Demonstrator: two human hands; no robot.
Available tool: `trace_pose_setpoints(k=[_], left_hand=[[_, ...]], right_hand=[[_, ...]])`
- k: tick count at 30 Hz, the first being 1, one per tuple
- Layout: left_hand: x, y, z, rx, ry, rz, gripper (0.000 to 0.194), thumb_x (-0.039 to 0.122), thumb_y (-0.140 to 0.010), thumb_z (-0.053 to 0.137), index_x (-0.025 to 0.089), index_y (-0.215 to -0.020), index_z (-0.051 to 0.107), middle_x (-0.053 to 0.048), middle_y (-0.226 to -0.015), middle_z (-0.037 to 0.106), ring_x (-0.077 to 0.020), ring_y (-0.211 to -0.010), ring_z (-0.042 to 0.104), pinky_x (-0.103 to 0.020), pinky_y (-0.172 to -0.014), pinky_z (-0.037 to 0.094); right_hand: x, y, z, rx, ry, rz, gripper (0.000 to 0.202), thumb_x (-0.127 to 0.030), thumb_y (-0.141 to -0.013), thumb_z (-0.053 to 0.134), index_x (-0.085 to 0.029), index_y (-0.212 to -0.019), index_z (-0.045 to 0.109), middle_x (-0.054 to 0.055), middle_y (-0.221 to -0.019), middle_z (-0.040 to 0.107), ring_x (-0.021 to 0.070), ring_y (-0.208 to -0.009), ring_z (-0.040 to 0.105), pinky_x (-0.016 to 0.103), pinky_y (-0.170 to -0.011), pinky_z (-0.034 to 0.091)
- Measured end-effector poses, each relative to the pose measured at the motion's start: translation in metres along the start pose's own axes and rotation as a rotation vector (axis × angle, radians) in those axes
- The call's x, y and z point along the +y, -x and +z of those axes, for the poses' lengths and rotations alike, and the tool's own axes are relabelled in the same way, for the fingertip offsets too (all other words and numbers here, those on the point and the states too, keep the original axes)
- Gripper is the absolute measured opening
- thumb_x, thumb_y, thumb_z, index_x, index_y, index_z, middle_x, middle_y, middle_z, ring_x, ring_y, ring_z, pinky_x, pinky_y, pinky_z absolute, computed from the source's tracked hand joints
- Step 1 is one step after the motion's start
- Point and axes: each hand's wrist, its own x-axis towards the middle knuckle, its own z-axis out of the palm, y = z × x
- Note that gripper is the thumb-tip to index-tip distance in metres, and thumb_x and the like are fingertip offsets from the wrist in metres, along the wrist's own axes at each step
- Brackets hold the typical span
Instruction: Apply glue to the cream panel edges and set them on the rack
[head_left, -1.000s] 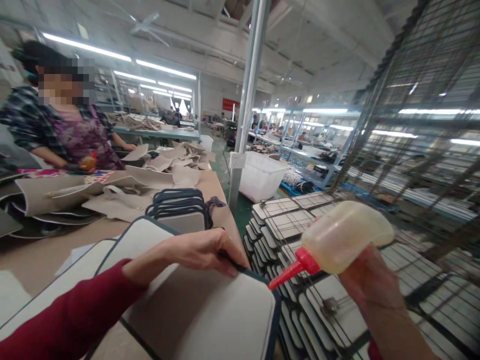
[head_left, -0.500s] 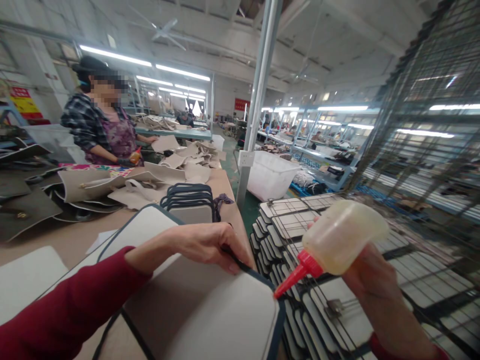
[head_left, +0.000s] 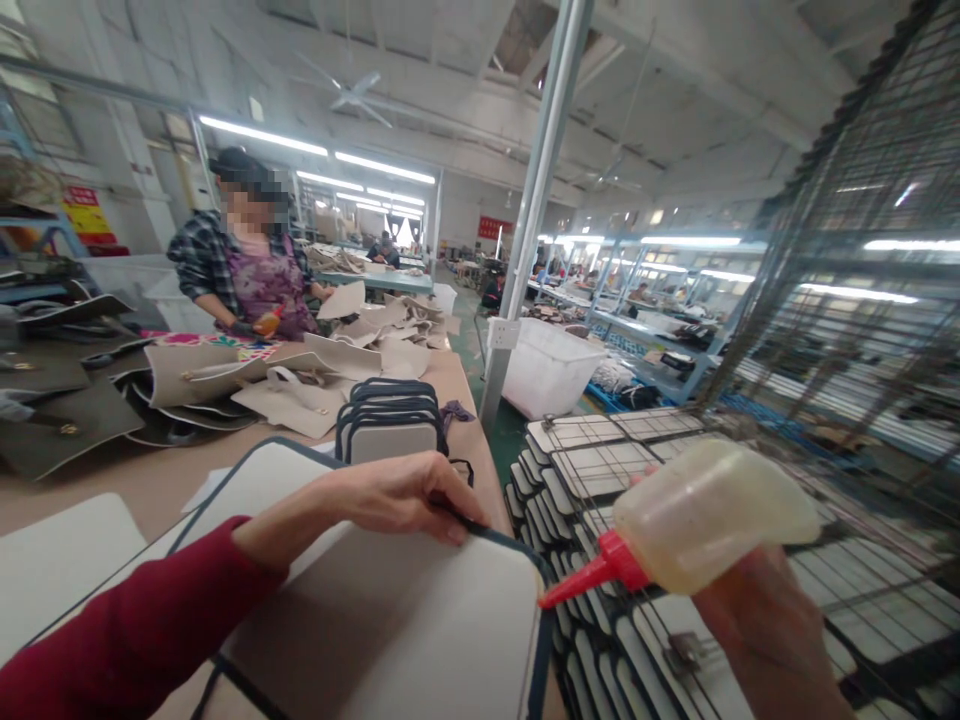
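My left hand (head_left: 405, 497) pinches the top edge of a pale panel (head_left: 405, 610) with dark blue edging and rounded corners, holding it tilted up over the table. My right hand (head_left: 765, 610) grips a translucent squeeze bottle (head_left: 712, 515) of yellowish liquid from behind, so some fingers are hidden. The bottle's red nozzle (head_left: 581, 580) points down and left, its tip at the dark edging by the panel's right corner. Behind my left wrist lies another pale panel (head_left: 262, 485) with the same edging.
A stack of dark-edged pieces (head_left: 394, 440) stands on the table (head_left: 484, 450). Beige pieces (head_left: 292, 405) lie beyond, near a co-worker (head_left: 262, 270). At right, wire racks (head_left: 847, 540) hold several panels. A metal post (head_left: 525, 230) and a white bin (head_left: 551, 365) stand ahead.
The nozzle tip has moved a little down along the panel's edge at the corner, and the bottle lies flatter. The view has shifted slightly. Both hands keep their hold.
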Motion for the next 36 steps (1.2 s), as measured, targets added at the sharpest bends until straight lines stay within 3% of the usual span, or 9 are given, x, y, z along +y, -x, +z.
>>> trace_pose_setpoints(k=[5, 10, 15, 19, 25, 31, 36], left_hand=[[-0.003, 0.006, 0.000, 0.055, 0.030, -0.016, 0.035, 0.039, -0.083, 0.061, 0.013, -0.103, 0.073, -0.004, -0.089, 0.071, -0.0166, -0.079, 0.060, -0.019, -0.071, 0.043], [-0.003, 0.010, 0.000, 0.097, 0.071, -0.042, 0.033, 0.038, -0.082, 0.061, 0.012, -0.099, 0.074, -0.001, -0.079, 0.066, -0.0127, -0.071, 0.053, -0.018, -0.066, 0.038], [-0.007, 0.012, -0.001, 0.109, 0.096, -0.059, 0.033, 0.038, -0.082, 0.061, 0.012, -0.099, 0.073, -0.001, -0.077, 0.065, -0.0117, -0.068, 0.052, -0.018, -0.063, 0.038], [-0.014, 0.012, -0.002, 0.141, 0.101, -0.092, 0.031, 0.037, -0.080, 0.063, 0.014, -0.098, 0.073, -0.001, -0.080, 0.068, -0.0120, -0.068, 0.055, -0.017, -0.062, 0.039], [-0.024, 0.011, -0.002, 0.157, 0.207, -0.128, 0.029, 0.034, -0.080, 0.064, 0.016, -0.099, 0.073, 0.000, -0.083, 0.071, -0.0124, -0.071, 0.059, -0.016, -0.065, 0.043], [-0.029, 0.008, -0.004, 0.150, 0.270, -0.144, 0.026, 0.033, -0.080, 0.064, 0.016, -0.099, 0.073, -0.001, -0.084, 0.072, -0.0132, -0.070, 0.062, -0.017, -0.064, 0.046], [-0.032, 0.007, -0.004, 0.151, 0.315, -0.148, 0.024, 0.029, -0.080, 0.064, 0.015, -0.098, 0.073, -0.001, -0.084, 0.072, -0.0128, -0.072, 0.063, -0.016, -0.065, 0.046]], right_hand=[[0.009, -0.001, -0.003, 0.025, 0.024, -0.068, 0.069, -0.049, -0.053, 0.082, -0.030, -0.115, 0.061, 0.008, -0.107, 0.068, 0.0290, -0.095, 0.065, 0.043, -0.076, 0.057], [0.018, -0.002, -0.011, -0.123, 0.033, -0.007, 0.063, -0.045, -0.060, 0.079, -0.030, -0.118, 0.059, 0.011, -0.113, 0.066, 0.0329, -0.101, 0.063, 0.048, -0.077, 0.056], [0.016, -0.004, 0.007, 0.023, -0.036, -0.093, 0.067, -0.044, -0.052, 0.084, -0.028, -0.113, 0.063, 0.009, -0.109, 0.068, 0.0293, -0.095, 0.065, 0.046, -0.086, 0.053], [0.017, 0.000, 0.006, 0.023, -0.054, -0.025, 0.065, -0.041, -0.055, 0.083, -0.031, -0.115, 0.061, 0.006, -0.113, 0.067, 0.0300, -0.105, 0.061, 0.049, -0.094, 0.047], [0.015, 0.009, -0.003, -0.046, -0.017, 0.071, 0.062, -0.042, -0.060, 0.081, -0.035, -0.118, 0.058, 0.003, -0.125, 0.060, 0.0317, -0.125, 0.045, 0.047, -0.088, 0.051], [0.019, 0.006, -0.006, -0.031, -0.001, 0.007, 0.063, -0.054, -0.060, 0.076, -0.031, -0.117, 0.059, 0.007, -0.115, 0.065, 0.0328, -0.111, 0.056, 0.045, -0.074, 0.057], [0.016, 0.008, -0.012, -0.068, 0.020, 0.034, 0.057, -0.052, -0.064, 0.074, -0.031, -0.115, 0.060, 0.006, -0.111, 0.066, 0.0307, -0.104, 0.061, 0.043, -0.076, 0.056]])
